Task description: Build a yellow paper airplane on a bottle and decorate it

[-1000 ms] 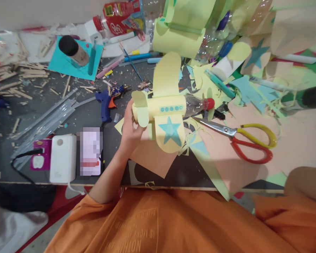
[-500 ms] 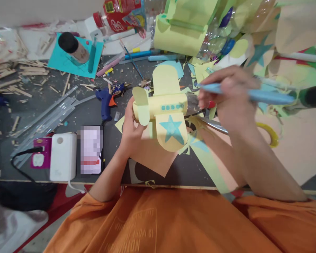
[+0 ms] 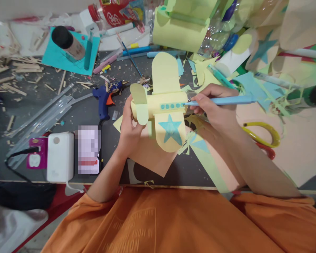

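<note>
My left hand (image 3: 130, 128) is wrapped round the tail end of a pale yellow paper model airplane (image 3: 154, 107), holding it above the table. A blue star (image 3: 170, 130) marks the wing nearer me, and a row of blue dots runs along the body. In my right hand (image 3: 213, 105) is a light blue felt-tip pen (image 3: 226, 101), pinched between the fingers. Its tip meets the airplane's body at the right end of the dots. Under the airplane lies a sheet of tan paper (image 3: 158, 160).
A blue glue gun (image 3: 103, 100) lies left of the airplane, with a phone (image 3: 88, 149) and white power bank (image 3: 60, 158) nearer the edge. Yellow-handled scissors (image 3: 274, 135) rest at right. Markers, paper scraps, wood sticks and a bottle (image 3: 116, 14) crowd the back.
My right hand has come down and left, bringing the pen tip onto the airplane's body. My left hand still holds the airplane. The view has shifted slightly.
</note>
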A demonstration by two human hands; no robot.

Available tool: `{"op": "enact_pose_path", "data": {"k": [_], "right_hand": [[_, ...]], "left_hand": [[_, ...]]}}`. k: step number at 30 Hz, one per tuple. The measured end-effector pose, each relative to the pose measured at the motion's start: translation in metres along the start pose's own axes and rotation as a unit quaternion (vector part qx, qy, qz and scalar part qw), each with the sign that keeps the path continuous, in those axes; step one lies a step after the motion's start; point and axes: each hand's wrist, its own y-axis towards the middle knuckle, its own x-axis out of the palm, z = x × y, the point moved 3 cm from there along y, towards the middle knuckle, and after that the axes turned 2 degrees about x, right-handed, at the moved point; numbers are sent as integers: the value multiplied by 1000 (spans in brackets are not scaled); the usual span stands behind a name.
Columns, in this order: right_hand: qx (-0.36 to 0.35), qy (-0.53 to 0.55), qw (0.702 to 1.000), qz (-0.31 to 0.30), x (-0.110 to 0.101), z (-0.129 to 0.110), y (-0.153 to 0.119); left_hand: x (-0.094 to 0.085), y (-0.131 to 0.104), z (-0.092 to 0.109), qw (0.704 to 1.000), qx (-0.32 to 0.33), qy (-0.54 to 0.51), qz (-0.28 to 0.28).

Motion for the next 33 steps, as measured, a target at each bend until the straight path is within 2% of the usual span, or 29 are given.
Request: {"op": "enact_pose_path", "data": {"k": [6, 11, 16, 21, 26, 33], "right_hand": [[-42, -28, 999, -16, 2, 2, 2], [-31, -23, 999, 2, 1, 3, 3], [-29, -29, 999, -8, 1, 4, 3], [0, -15, 1000, 1, 1, 4, 3], [29, 24, 998, 40, 2, 1, 3], [12, -6, 1000, 3, 1, 4, 4]], "left_hand": [[1, 0, -1, 1000, 8, 6, 9], [0, 1, -1, 1000, 11, 9, 14], [0, 1, 1, 1000, 5, 2, 12], [1, 1, -2, 1000, 22, 5, 18], [0, 0, -2, 1000, 21, 6, 20], [1, 0, -1, 999, 17, 1, 30]]}}
